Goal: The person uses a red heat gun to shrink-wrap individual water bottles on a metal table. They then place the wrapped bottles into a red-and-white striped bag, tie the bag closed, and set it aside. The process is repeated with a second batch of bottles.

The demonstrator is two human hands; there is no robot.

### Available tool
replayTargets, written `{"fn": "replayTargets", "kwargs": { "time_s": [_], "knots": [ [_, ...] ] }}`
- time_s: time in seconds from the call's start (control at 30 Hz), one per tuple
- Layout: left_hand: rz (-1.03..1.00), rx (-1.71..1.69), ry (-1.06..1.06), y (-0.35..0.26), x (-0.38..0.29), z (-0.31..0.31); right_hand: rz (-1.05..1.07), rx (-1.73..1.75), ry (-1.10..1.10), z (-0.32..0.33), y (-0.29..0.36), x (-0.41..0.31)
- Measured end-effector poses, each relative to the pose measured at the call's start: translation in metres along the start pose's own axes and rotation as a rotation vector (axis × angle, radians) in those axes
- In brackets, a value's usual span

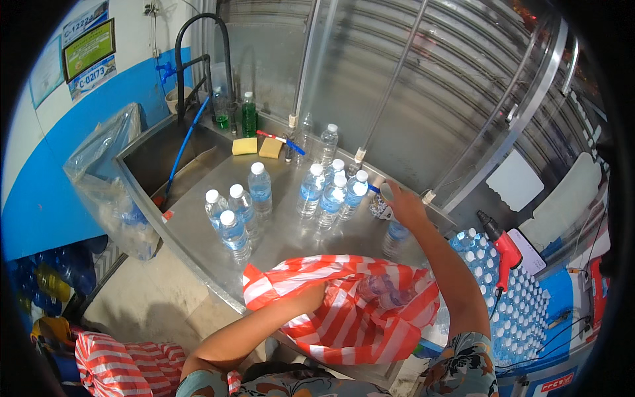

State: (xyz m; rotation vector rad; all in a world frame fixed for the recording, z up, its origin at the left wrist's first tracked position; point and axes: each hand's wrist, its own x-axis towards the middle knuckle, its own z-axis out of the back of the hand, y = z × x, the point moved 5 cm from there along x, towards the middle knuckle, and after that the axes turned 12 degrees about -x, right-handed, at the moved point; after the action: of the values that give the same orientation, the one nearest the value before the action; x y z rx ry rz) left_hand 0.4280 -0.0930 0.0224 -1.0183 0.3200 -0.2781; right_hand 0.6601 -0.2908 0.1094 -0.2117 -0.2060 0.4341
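Note:
A red-and-white striped plastic bag [322,342] lies spread at the near edge of the steel counter, with clear bottles [387,293] inside. My left hand [315,297] reaches into it, its fingers hidden by the plastic. My right hand [408,206] is at the back right, by a round-rimmed container [386,192] and above a blue-labelled water bottle [397,235]; its grip is unclear. Several capped water bottles stand upright in a middle group [331,203] and a left group [233,235]. Another bottle [329,144] stands behind the middle group.
A sink [149,164] with a black faucet is at left. Sponges [244,146] and a green-liquid bottle [249,115] sit behind. At right, a red heat gun [507,255] rests over many packed bottles [521,307]. Another striped bag [129,364] is lower left.

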Motion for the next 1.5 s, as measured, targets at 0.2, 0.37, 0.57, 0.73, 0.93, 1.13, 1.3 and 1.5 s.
{"fn": "replayTargets", "kwargs": {
  "time_s": [0.2,0.37,0.57,0.73,0.93,1.13,1.3,1.5],
  "knots": [
    [0.165,0.002,0.005,0.025,0.006,-0.021,0.171,0.232,-0.086,0.017,0.049,0.046],
    [0.127,-0.037,0.007,0.063,0.017,-0.040,0.104,0.242,-0.009,0.013,0.056,0.058],
    [0.070,-0.211,-0.035,0.067,0.031,-0.021,-0.035,0.284,-0.283,0.099,0.052,-0.008],
    [-0.024,-0.403,0.023,0.037,0.041,-0.001,-0.039,0.444,-0.702,0.226,0.026,-0.109],
    [-0.228,-0.701,0.228,-0.038,0.052,-0.013,0.241,0.812,-0.411,0.248,0.049,-0.159],
    [-0.173,-0.515,0.060,-0.023,0.033,-0.016,0.268,0.541,-0.265,0.130,0.117,-0.151],
    [0.017,0.623,0.192,0.020,0.017,-0.027,0.337,0.431,-0.286,0.070,0.126,-0.126],
    [-0.171,0.417,-0.221,0.018,0.032,-0.035,0.456,0.428,-0.310,0.073,0.121,-0.112]
  ]
}}
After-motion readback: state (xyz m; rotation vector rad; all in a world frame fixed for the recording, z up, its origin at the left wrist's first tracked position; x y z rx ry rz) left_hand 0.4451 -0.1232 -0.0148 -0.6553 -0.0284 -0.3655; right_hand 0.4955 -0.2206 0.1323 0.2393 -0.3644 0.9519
